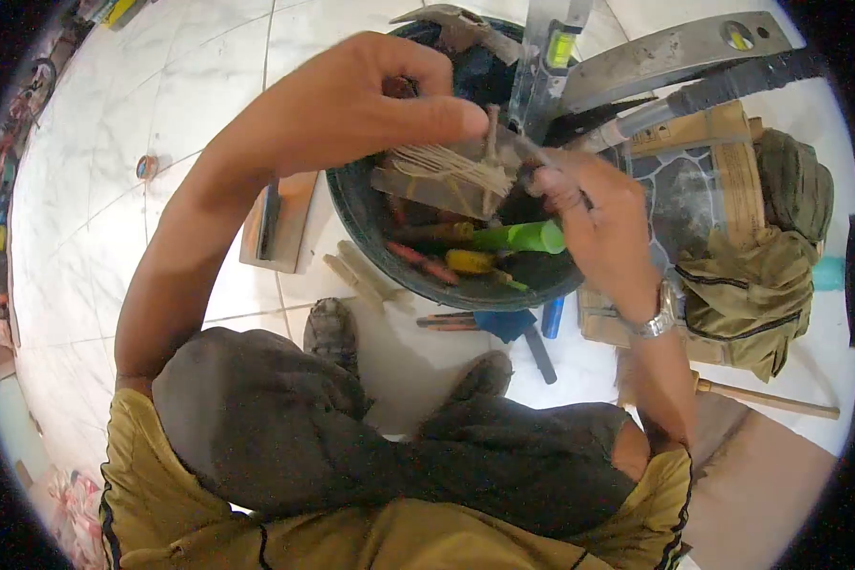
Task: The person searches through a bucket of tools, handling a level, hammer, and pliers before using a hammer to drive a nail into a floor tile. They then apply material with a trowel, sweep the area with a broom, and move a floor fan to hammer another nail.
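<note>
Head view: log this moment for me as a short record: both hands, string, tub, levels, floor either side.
left hand: raised over the tub, thumb near the string
right hand: facing it, fingers near the string's other side; watch on the wrist
string: many strands, between the hands; exact grip unclear
tub: dark, round, holding a green cylinder and a yellow handle
levels: two, at the tub's far right
floor left: trowel
floor right: olive cloth
</note>
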The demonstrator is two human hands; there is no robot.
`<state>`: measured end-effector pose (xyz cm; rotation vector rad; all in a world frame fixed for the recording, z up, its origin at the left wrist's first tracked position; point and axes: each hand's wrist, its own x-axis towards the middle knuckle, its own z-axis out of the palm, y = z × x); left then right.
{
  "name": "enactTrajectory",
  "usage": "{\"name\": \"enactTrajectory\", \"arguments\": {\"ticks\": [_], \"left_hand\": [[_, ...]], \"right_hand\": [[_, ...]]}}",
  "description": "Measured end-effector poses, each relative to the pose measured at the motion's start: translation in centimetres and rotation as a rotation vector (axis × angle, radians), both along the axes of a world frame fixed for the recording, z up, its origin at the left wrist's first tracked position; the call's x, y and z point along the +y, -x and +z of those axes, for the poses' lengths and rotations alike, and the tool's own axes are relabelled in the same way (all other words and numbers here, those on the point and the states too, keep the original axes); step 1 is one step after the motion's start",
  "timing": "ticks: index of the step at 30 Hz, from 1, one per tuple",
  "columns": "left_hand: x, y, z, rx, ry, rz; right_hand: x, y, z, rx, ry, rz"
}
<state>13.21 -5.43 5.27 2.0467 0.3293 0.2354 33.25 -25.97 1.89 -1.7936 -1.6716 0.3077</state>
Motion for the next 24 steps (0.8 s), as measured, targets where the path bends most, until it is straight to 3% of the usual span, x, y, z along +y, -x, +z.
{"name": "enactTrajectory", "arguments": {"ticks": [2,3,5,9,10,12,14,17,20,22,24], "left_hand": [[0.1,1.6,-0.6,-0.107,0.125,0.116],[1.4,3.0,-0.6,-0.149,0.114,0.1],[3.0,6.7,-1.5,-0.216,0.304,0.283],[3.6,14.3,-7.2,-0.323,0.377,0.488],[2.3,15.6,-8.5,-0.279,0.571,0.553],[1.0,17.6,-14.3,-0.138,0.696,0.739],[-1.1,18.3,-19.3,0.223,0.664,0.795],[-3.4,18.0,-23.4,0.212,0.651,0.614],[-1.6,15.3,-17.4,0.144,-0.06,0.705],[1.1,12.6,-9.7,-0.243,0.026,0.593],[1.7,9.0,-2.5,-0.272,-0.176,0.364]], "right_hand": [[0.6,0.1,0.5,-0.127,-0.163,0.022],[0.3,0.3,1.1,-0.073,-0.04,-0.058],[0.0,0.3,2.2,0.117,0.065,-0.163],[-0.8,-1.3,0.6,0.347,0.043,-0.239],[-0.7,-2.1,-0.3,0.191,-0.03,-0.173],[-0.6,-3.8,-2.0,-0.134,-0.162,-0.045],[-0.6,-2.6,-1.7,-0.075,-0.043,-0.107],[-0.4,-2.8,-2.7,0.034,0.073,-0.125],[-0.6,-2.7,-2.8,0.032,0.068,-0.176],[-0.8,-2.5,-2.6,0.065,0.016,-0.213],[-1.0,-2.4,-2.2,0.129,-0.026,-0.261]]}}
